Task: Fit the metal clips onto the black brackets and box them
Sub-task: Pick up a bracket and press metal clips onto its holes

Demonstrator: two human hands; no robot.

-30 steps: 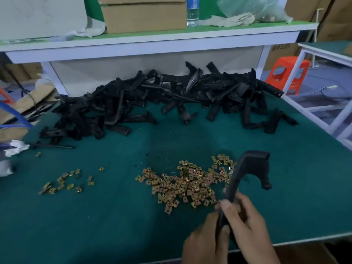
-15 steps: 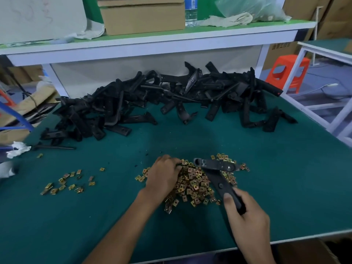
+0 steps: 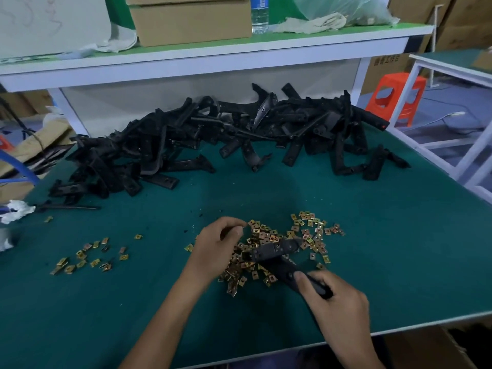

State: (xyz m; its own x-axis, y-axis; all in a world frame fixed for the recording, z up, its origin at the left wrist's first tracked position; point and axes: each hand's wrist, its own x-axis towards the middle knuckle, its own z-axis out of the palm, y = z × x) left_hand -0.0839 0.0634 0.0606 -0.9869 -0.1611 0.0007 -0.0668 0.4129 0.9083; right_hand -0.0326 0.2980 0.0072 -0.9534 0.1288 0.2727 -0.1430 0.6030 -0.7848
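A heap of small gold metal clips point(image 3: 310, 231) lies on the green table mat point(image 3: 386, 249). My right hand point(image 3: 336, 299) grips the near end of one black bracket point(image 3: 277, 253), which lies low across the clip heap with its head pointing left. My left hand point(image 3: 217, 246) sits on the left side of the heap with fingers curled, thumb and forefinger pinched together; whether a clip is between them is hidden. A long pile of black brackets point(image 3: 213, 139) stretches across the back of the table.
A smaller scatter of clips point(image 3: 87, 255) lies at the left. A loose black rod point(image 3: 68, 207) and white rag point(image 3: 16, 210) sit near the left edge. Above, a shelf holds a cardboard box point(image 3: 189, 21) and bottle point(image 3: 259, 13). An orange stool point(image 3: 396, 98) stands at the right.
My left hand left the bracket and reached into the clip heap, then curled its fingers. My right hand lowered the bracket from upright to lying across the clips.
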